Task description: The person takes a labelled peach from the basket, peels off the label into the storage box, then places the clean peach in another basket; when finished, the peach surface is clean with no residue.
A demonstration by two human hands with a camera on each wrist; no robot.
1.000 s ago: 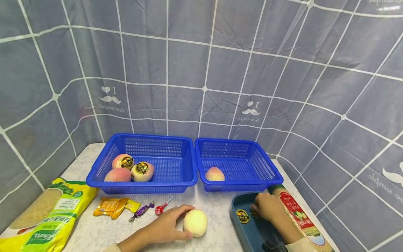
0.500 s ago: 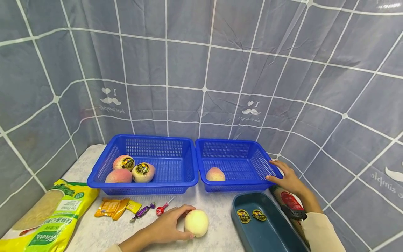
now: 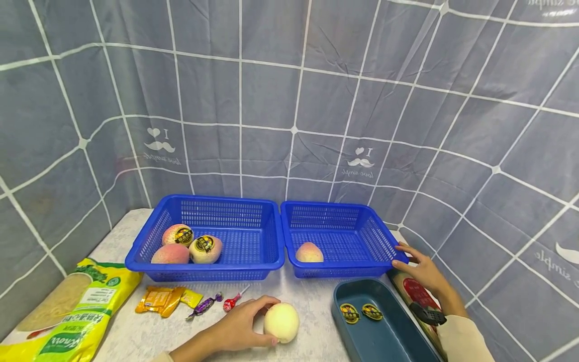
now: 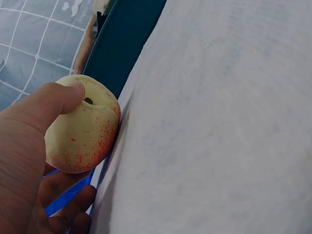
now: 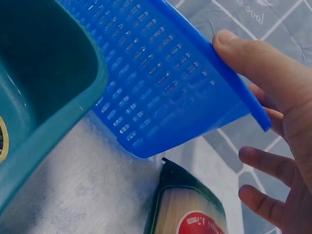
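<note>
Left grip (image 3: 239, 322) holds peach (image 3: 281, 323) on marbled table (image 3: 312, 301).

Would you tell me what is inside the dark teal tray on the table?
Two round yellow-and-black stickers lie on the floor of the dark teal tray. Its near end runs out of view, with the right sleeve beside it, so anything there is unseen.

**Lighting and picture quality**

Even, bright, diffuse light; shadows on the worktop (image 3: 312, 301) are faint. The head view bows straight lines toward its edges. Both wrist views are dimmer, slightly soft, with the nearest fingers (image 5: 253, 58) perhaps out of focus.
</note>
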